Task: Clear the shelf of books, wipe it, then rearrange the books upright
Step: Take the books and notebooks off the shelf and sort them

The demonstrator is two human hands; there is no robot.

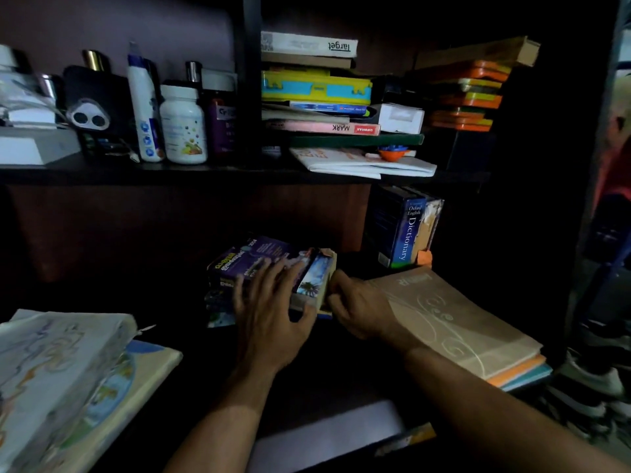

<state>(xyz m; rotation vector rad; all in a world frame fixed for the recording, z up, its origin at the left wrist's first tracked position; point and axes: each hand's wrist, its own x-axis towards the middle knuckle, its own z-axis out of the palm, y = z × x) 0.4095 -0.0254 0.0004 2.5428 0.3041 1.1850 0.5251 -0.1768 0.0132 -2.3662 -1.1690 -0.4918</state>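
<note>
On the left a pale illustrated book stack (65, 367) lies flat on the dark shelf (191, 339), its soft covers bowed; in the middle a small pile of glossy paperbacks (266, 264) also lies flat, the left hand (269, 315) spread over its top, the right hand (355, 308) curled at its right edge, apparently pinching it, though the fingertips are hidden; further right a matt beige patterned book (454, 322) tops another flat stack; behind it the Oxford dictionary (406, 230) and its neighbours stand upright. By my reading the rearranging is under way, with most books not yet stood up.
</note>
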